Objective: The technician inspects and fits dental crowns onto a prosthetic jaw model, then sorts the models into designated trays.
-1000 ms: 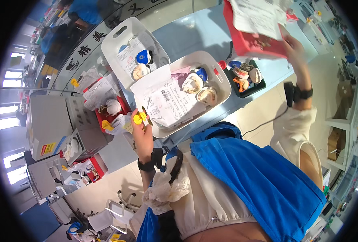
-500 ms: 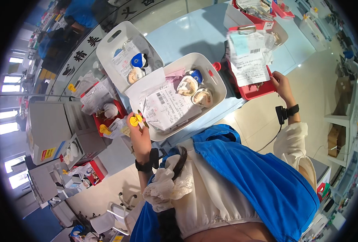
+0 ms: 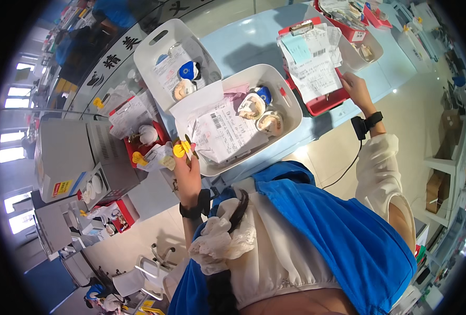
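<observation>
My right hand [image 3: 358, 90] grips the right edge of a red tray [image 3: 325, 106]. Across that tray lies a red clipboard [image 3: 294, 28] with printed papers [image 3: 317, 65] and a light blue slip. My left hand [image 3: 188, 176] pinches a yellow plastic clip-like piece [image 3: 181, 149] beside the left corner of a white bin [image 3: 296, 113]. Inside the bin are a printed sheet [image 3: 225, 134], two plaster dental models [image 3: 269, 123] and a blue-and-white piece [image 3: 263, 95]. A second white bin [image 3: 149, 63] behind it holds papers, a model [image 3: 183, 89] and a blue-topped piece [image 3: 189, 70].
Left of my left hand, a red tray [image 3: 162, 134] carries papers and another yellow piece [image 3: 138, 158], near a grey boxy machine [image 3: 65, 152]. More red trays [image 3: 348, 29] stand at the table's far right. A white chair [image 3: 133, 281] is at lower left.
My right hand has moved the red tray with its clipboard left and away from me, closer to the white bin. My left hand keeps its hold on the yellow piece.
</observation>
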{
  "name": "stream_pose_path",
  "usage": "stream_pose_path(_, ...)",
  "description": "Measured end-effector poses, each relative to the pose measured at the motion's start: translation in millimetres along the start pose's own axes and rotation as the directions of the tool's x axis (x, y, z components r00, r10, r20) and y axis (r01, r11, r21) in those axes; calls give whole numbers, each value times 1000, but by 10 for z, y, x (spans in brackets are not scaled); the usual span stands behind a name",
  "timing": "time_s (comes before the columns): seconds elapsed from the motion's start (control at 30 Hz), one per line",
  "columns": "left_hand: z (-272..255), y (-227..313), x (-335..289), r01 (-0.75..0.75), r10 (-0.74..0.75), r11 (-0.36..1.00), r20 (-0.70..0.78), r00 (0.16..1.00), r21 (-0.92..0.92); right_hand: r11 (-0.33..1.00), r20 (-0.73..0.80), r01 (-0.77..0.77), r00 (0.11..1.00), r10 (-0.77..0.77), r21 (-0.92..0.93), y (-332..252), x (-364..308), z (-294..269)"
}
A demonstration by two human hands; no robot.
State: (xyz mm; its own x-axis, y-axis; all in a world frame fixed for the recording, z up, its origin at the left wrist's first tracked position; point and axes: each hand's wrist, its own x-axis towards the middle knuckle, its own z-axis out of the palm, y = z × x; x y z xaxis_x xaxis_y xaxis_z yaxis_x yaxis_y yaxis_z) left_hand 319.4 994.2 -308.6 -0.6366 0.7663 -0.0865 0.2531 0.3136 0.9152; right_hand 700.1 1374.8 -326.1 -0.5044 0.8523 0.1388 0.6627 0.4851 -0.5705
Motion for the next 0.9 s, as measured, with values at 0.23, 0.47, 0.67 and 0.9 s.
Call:
stream_pose_path(0.23, -49, 231, -104, 49, -48, 991, 9, 999, -122, 992, 19, 57, 998, -59, 110, -196, 214, 167)
stream_pose_path(0.47, -171, 235, -206, -56, 48, 987, -53, 997, -151, 997, 11, -54, 999, 53, 62, -144, 53, 120)
stream_pose_path(0.67, -231, 319, -195, -66, 56, 992, -85, 995, -111, 985, -197, -81, 979, 51, -150, -377, -4, 41)
stream_pose_path(0.9, -388, 276, -202, -108, 92, 988, -141, 986, -112, 989, -349, 123, 933, -88, 81, -1793, -118, 52)
